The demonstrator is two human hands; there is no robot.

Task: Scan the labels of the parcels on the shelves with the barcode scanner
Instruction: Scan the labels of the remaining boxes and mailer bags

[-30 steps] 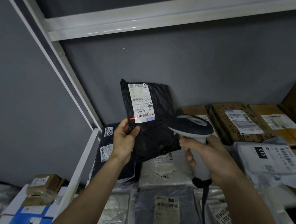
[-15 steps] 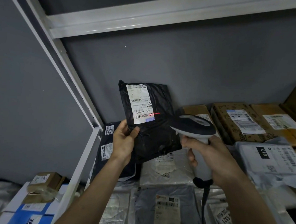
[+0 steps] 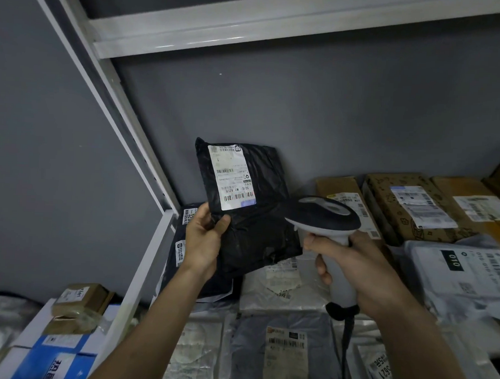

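My left hand (image 3: 204,239) grips the lower left edge of a black plastic mailer parcel (image 3: 258,224), held upright above the shelf with its white label (image 3: 232,176) facing me. My right hand (image 3: 352,267) grips the handle of a black-and-white barcode scanner (image 3: 322,216), whose head points left at the parcel from just beside it. No red beam shows on the label. A dark cable (image 3: 346,353) hangs down from the scanner's base.
Grey and white mailers (image 3: 283,353) lie flat on the shelf below my hands; another black mailer (image 3: 181,252) leans at the left. Cardboard boxes (image 3: 401,209) line the back right. A white shelf post (image 3: 143,270) stands left, with boxes (image 3: 77,305) beyond it.
The red scan line that lay on the label's lower barcode has gone out. Parcel and scanner stay in nearly the same place.
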